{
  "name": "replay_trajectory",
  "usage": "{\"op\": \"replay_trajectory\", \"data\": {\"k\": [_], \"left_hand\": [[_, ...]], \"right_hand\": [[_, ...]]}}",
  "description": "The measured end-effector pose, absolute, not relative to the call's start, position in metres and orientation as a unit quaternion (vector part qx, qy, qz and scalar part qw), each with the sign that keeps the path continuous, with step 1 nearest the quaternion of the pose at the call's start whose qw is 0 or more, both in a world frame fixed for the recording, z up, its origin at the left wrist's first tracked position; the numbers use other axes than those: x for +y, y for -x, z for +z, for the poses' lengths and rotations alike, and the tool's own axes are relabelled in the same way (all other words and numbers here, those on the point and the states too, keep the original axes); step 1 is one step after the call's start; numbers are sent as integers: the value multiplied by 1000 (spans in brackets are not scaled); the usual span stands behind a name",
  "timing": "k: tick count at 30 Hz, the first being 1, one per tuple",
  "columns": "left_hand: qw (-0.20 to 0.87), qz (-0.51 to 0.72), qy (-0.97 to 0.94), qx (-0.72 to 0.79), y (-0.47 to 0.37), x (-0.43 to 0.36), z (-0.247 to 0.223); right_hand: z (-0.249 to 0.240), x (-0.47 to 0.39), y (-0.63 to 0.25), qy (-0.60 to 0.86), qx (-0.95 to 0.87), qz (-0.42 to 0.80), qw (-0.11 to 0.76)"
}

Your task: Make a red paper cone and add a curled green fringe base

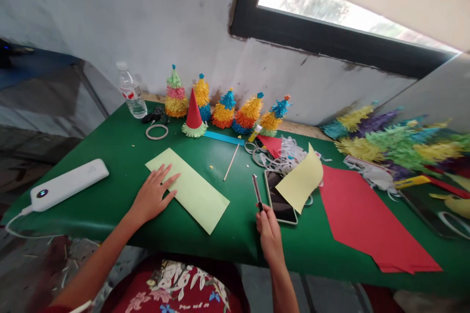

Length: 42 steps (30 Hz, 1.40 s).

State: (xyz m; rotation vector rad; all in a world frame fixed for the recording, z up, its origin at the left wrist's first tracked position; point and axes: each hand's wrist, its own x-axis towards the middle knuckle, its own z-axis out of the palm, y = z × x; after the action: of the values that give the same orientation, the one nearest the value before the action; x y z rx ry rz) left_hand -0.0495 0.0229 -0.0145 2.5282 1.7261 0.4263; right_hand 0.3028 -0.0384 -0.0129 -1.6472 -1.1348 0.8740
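My left hand [156, 191] lies flat with fingers spread on a folded pale green paper strip [200, 198], pressing it to the green table. In my right hand [270, 230], a slim cutter knife [258, 193] points up and away from me, its dark handle between thumb and fingers. Just right of that hand is a phone [275, 190], partly covered by a curled yellow paper [303, 181]. A thin wooden stick [231, 161] and a blue paper strip [223, 138] lie beyond the green strip. Past them stands a red paper cone [193, 111] with pale green fringe around its base.
Several fringed paper cones [223, 110] line the wall beside a water bottle [131, 93]. A white power bank [69, 183] with a cable is at left. Red paper sheets [362, 215], a glue stick [254, 133], tangled white strips [293, 154] and more fringed paper [396, 144] occupy the right.
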Motion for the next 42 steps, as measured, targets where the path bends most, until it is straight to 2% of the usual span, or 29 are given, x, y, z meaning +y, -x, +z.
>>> {"op": "replay_trajectory", "data": {"k": [2, 5, 10, 27, 38, 42], "left_hand": [[40, 128, -846, 516, 44, 25, -10], [56, 103, -872, 475, 38, 27, -7], [66, 80, -878, 468, 37, 30, -8], [64, 76, -880, 465, 38, 30, -9], [65, 116, -867, 480, 20, 21, -9], [99, 113, -900, 409, 6, 18, -2]], "right_hand": [[-16, -73, -301, 641, -407, 463, 458], [-19, -118, -292, 642, -382, 509, 428], [-23, -159, -276, 684, -422, 464, 371], [-37, -158, -255, 676, -437, 484, 344], [-24, -160, -256, 696, -432, 430, 380], [-26, -163, -261, 710, -414, 412, 395]]}}
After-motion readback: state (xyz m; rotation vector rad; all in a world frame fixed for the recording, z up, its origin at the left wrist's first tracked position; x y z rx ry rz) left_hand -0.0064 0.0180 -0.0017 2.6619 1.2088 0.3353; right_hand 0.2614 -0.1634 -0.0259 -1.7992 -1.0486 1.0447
